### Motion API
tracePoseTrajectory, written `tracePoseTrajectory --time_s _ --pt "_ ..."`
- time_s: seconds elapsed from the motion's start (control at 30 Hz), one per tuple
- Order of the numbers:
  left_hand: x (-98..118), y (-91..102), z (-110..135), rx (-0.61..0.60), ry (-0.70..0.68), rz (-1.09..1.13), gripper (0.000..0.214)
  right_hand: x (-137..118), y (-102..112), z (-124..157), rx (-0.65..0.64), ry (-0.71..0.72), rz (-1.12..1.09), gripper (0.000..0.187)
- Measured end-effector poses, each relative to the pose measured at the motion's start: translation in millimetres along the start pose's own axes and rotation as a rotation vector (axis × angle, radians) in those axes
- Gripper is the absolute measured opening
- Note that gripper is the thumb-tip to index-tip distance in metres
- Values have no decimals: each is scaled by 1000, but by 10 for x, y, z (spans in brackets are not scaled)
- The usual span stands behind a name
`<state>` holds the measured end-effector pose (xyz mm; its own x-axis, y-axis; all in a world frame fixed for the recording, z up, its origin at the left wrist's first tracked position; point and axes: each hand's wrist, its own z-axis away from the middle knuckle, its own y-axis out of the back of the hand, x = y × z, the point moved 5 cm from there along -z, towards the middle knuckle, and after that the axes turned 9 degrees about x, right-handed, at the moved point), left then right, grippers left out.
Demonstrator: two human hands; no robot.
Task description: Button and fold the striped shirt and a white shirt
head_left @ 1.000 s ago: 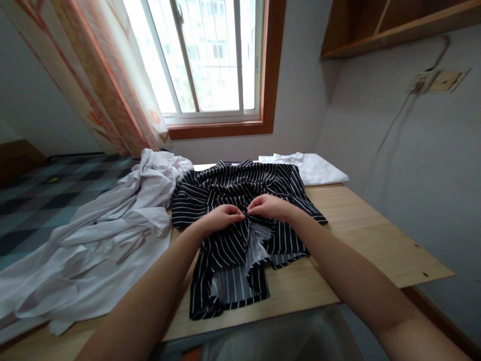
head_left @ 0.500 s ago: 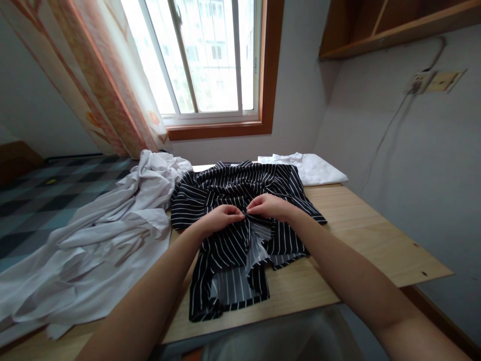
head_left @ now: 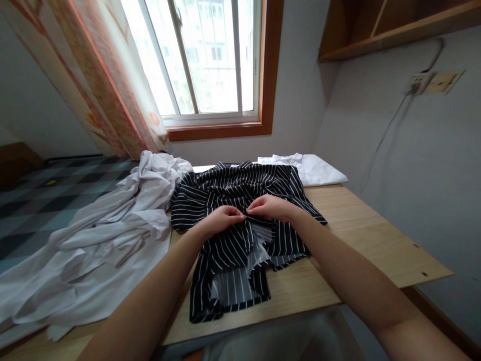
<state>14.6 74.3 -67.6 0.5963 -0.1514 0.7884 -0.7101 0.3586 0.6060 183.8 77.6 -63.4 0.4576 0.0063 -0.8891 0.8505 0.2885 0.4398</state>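
In the head view, your striped shirt (head_left: pixel 227 248) lies on the wooden table (head_left: pixel 379 230) right in front of you, collar toward the window (head_left: pixel 214 65) and hem toward you. Your left hand (head_left: pixel 224 218) is closed to a pinch, thumb against fingers, on the shirt's front edge; your right hand (head_left: pixel 266 206) pinches the cloth just beside it, the fingertips of both nearly meeting. Whether a button sits between them is too small to tell.

As for progress, I'd judge it partway: the front looks drawn together where you grip it, while below your hands the two halves hang apart and show the pale inside. Above your hands the cloth is bunched (so I can't say what is fastened there), and smoothing seems left as well.

For room, the bare stretch of table to your right is your best space. The hem's lowest corner lies near the table's front edge, so there's little to spare toward you. On your left, a heap of white cloth (head_left: pixel 124 245) crowds the shirt's sleeve. Behind the shirt, a folded white cloth (head_left: pixel 319 170) takes up the far right corner, close to the wall.
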Motion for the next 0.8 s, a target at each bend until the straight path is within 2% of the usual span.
tracePoseTrajectory --time_s 0.43,0.57,0.8 --pt "37 -15 9 -1 -27 -23 33 127 -43 -57 -127 -130 -291 12" --pt "3 -15 -7 11 -17 -25 35 148 -76 -80 -160 -80 -335 12" --pt "7 -21 -20 30 -32 -16 35 200 -135 -152 -132 27 -248 6"
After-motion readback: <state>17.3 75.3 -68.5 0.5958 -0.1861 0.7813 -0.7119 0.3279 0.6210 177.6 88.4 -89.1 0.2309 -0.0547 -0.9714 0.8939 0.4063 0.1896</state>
